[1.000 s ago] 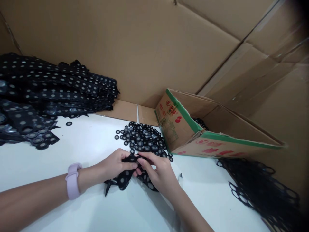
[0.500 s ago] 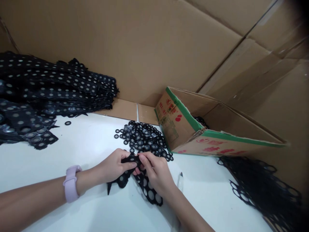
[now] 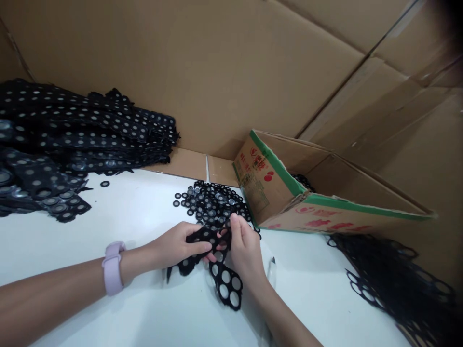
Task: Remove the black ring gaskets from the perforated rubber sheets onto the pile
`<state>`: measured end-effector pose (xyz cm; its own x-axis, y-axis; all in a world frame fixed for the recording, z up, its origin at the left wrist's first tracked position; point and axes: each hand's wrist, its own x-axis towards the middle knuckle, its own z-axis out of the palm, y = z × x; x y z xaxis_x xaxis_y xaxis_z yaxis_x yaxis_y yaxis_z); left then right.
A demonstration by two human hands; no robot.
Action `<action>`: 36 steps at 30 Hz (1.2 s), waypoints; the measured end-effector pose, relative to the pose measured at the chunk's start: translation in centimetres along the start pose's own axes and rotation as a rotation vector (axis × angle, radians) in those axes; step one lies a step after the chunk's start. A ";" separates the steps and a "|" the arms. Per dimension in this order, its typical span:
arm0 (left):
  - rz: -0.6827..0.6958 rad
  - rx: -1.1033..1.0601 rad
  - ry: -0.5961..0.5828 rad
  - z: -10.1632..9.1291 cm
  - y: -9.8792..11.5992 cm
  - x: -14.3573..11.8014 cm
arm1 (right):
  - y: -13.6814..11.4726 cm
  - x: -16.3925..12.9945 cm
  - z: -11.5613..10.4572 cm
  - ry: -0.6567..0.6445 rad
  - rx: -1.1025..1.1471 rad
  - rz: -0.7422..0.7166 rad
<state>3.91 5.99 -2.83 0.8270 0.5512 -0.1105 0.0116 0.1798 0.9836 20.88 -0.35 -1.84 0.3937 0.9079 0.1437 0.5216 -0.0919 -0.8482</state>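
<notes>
Between my hands is a black rubber sheet dotted with ring shapes. My left hand, with a lilac watch band on the wrist, clamps it between thumb and fingers. Close beside it my right hand pinches the sheet's right end, thumb and fingertips together. From there a stretch with large open holes hangs toward the table; the white surface shows through. Just beyond the hands lies a heap of small loose black rings, partly hidden by them.
A stack of dotted black sheets lies at the left, with one loose ring near it. A green-edged cardboard box stands right of the heap. Holed black scrap piles at right. A pen-like tool lies by my right wrist.
My right hand has moved right and slightly up, drawing the sheet's end away from my left hand. The holed stretch below now hangs more openly. My left hand has shifted slightly right.
</notes>
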 end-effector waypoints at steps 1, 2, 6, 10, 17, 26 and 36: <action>-0.011 -0.020 -0.008 0.0 0.0 0.0 | 0.1 0.1 -0.2 0.050 -0.021 -0.009; -0.022 -0.036 -0.016 -0.1 0.0 0.0 | 0.2 0.3 -0.4 0.099 -0.043 -0.020; -0.042 -0.067 -0.050 -0.3 0.1 0.0 | 0.5 0.7 -1.0 0.207 -0.108 -0.065; -0.029 -0.084 -0.123 -0.3 0.3 -0.4 | 0.3 1.1 -1.7 0.244 -0.104 -0.090; -0.037 -0.098 -0.238 0.1 0.8 -1.1 | 0.0 1.3 -2.7 0.198 -0.148 -0.231; -0.075 -0.145 -0.112 0.3 0.8 -0.6 | 0.1 0.8 -2.5 0.119 -0.263 -0.554; -0.027 -0.032 0.035 0.8 -0.5 -0.3 | -0.7 0.1 -1.4 -0.070 -0.214 -0.664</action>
<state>4.10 5.11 -3.15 0.8063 0.5741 -0.1423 0.0148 0.2209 0.9752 21.55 -0.76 -0.51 -0.1061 0.8236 0.5572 0.7754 0.4194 -0.4722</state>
